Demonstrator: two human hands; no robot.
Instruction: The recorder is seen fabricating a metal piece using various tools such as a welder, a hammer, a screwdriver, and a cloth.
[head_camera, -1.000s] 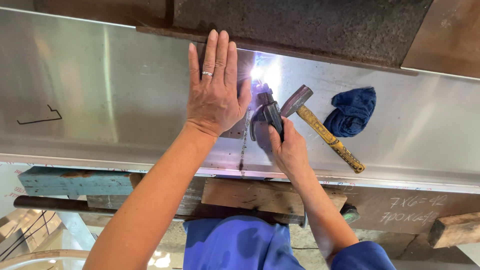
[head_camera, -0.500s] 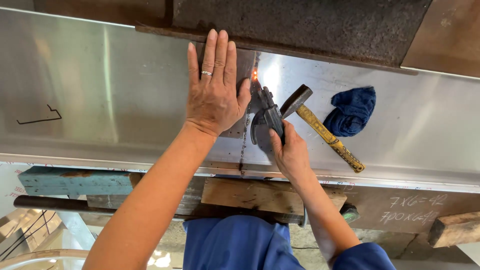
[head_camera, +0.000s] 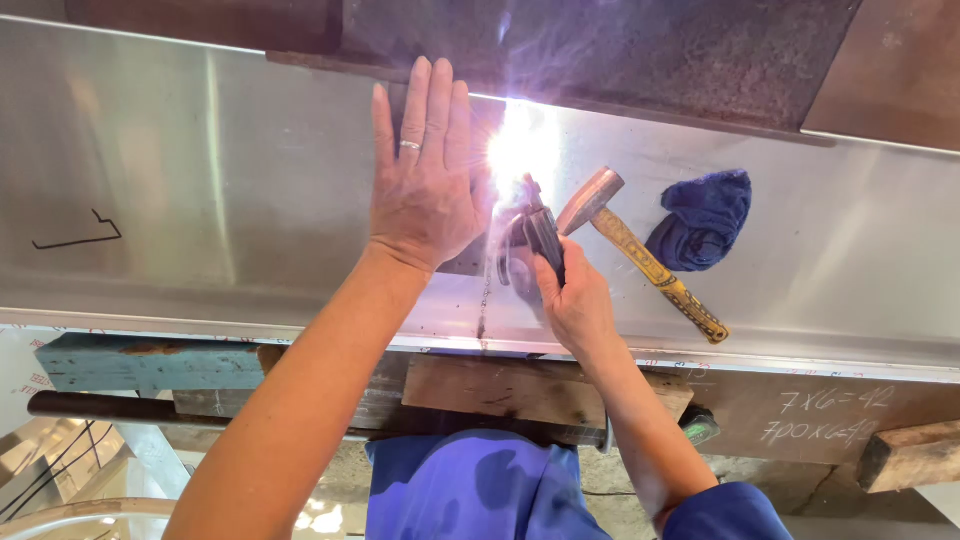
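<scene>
My left hand (head_camera: 425, 180) lies flat, fingers together, on a shiny stainless steel sheet (head_camera: 200, 170), a ring on one finger. My right hand (head_camera: 572, 295) grips a dark welding torch (head_camera: 540, 232) whose tip points at the seam (head_camera: 485, 300) just right of my left hand. A bright white-violet arc glare (head_camera: 520, 145) burns at the torch tip, near the sheet's far edge. A small flat metal piece partly shows under my left palm.
A hammer (head_camera: 640, 250) with a yellow patterned handle lies on the sheet right of the torch. A crumpled blue cloth (head_camera: 705, 218) sits beside it. Wooden blocks (head_camera: 520, 390) and a dark pipe (head_camera: 110, 408) support the sheet's near edge. Rusty dark plates lie beyond it.
The arc glowed a second ago, faded to a small orange spot half a second ago, and now flares brightly again. Both hands stay in place.
</scene>
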